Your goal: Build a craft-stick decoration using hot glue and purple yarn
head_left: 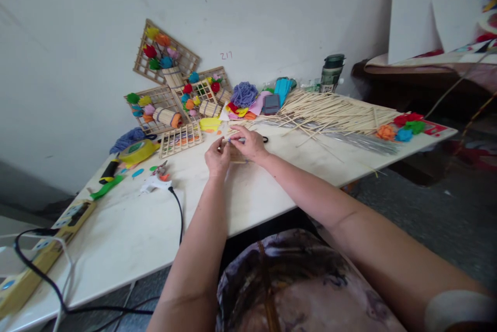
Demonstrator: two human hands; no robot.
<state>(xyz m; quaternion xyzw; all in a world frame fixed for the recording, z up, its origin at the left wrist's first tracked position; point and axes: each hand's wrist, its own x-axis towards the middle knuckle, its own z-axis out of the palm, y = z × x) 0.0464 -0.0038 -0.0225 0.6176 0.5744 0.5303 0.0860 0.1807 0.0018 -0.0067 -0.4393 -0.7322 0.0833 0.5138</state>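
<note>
My left hand (217, 157) rests with curled fingers on a small bundle of thin wooden sticks (235, 156) lying on the white table (128, 228). My right hand (250, 143) is closed over the same bundle from the right and pinches a small bluish pen-like tool (236, 140) above it. Both hands meet at the middle of the table. The part of the bundle under my fingers is hidden.
A large heap of loose sticks (334, 109) lies at the right back, with silver wires (349, 138) and felt flowers (404, 127). Stick-lattice frames with pom-poms (171, 88) lean on the wall. A glue gun (155, 183), tape roll (135, 152), power strip (46, 249) and a dark bottle (332, 73) stand around.
</note>
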